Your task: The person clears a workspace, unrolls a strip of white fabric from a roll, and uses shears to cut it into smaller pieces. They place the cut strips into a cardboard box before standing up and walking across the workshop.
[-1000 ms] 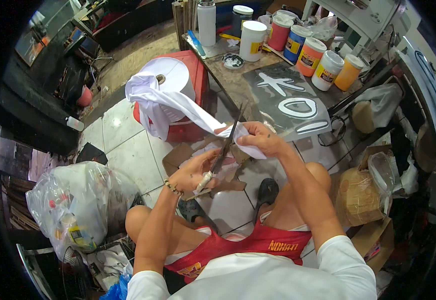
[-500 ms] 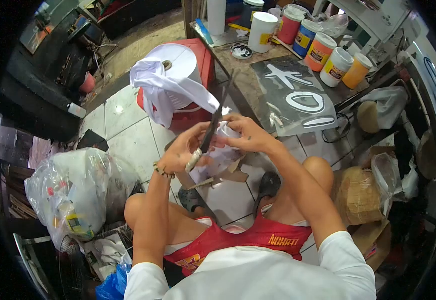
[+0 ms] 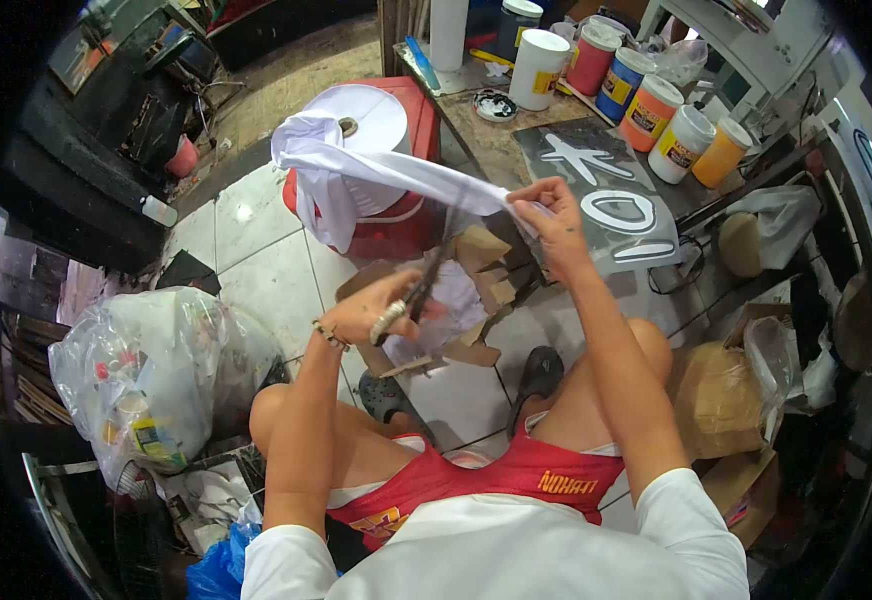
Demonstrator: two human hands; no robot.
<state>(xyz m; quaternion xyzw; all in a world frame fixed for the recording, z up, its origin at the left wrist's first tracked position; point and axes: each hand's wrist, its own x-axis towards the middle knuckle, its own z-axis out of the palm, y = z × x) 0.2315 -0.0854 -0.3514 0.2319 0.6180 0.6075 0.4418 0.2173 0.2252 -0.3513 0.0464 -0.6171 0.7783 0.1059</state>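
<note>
My left hand (image 3: 374, 308) is closed round a pair of scissors (image 3: 434, 270) with dark, blurred blades and a pale wrapped handle. The blades point up and away, close to the stretched fabric. My right hand (image 3: 556, 225) pinches the end of a strip of white fabric (image 3: 411, 176), pulling it taut to the right. The rest of the fabric drapes over a white round container (image 3: 376, 118) with a hole in its top. Below my hands, an open cardboard box (image 3: 474, 354) on the floor holds white scraps (image 3: 453, 305).
The white container rests on a red box (image 3: 418, 112). Several paint jars (image 3: 650, 112) and a dark sheet with white lettering (image 3: 621, 205) are on the bench at the right. A plastic bag of rubbish (image 3: 156, 370) stands left, and a brown package (image 3: 716, 390) lies right.
My right hand has moved up and right, drawing the fabric strip out taut. My hands are now apart, and the white piece between them is gone from there. The left hand keeps the scissors.
</note>
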